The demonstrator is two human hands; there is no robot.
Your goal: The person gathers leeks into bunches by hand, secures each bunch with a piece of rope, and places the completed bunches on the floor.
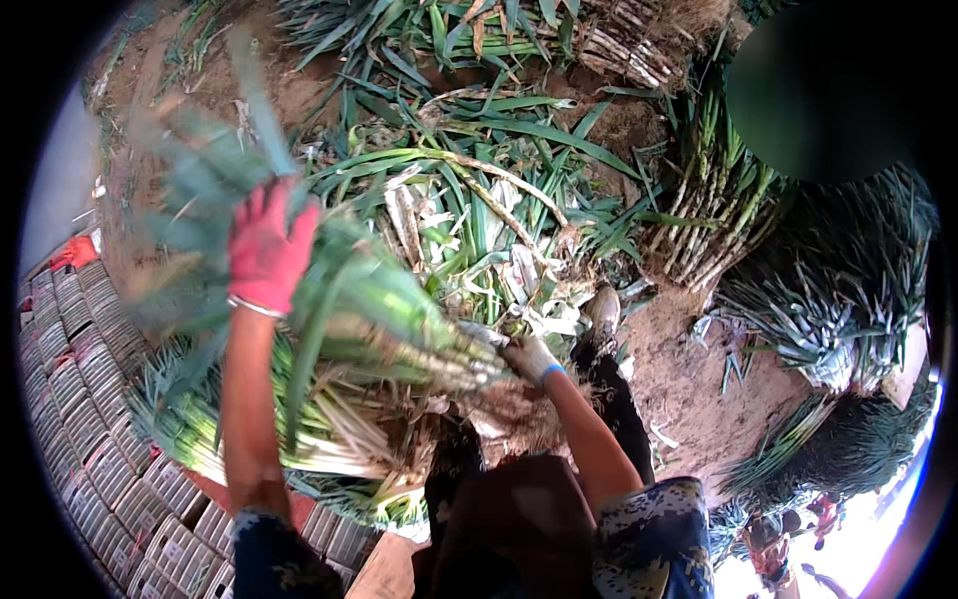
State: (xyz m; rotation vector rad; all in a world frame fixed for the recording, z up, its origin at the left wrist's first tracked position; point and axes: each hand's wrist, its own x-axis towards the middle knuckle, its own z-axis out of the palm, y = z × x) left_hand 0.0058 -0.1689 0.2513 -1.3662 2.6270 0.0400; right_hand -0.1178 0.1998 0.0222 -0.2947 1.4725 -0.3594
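My left hand (268, 245), in a red glove, grips the leafy part of a large leek bundle (384, 299), blurred by motion. My right hand (529, 357), in a pale glove with a blue cuff, holds the bundle's root end. Beyond them lies a heap of loose leaves, stalks and white peelings (479, 200). More leeks with white stems (339, 424) lie beneath the held bundle, between my forearms.
Leek bundles lie at the top (619, 50) and right (704, 205); dark green piles (828, 290) stand farther right. Stacked pale block-like items (80, 379) line the left. My legs (609, 379) are below me on bare dirt (679, 389).
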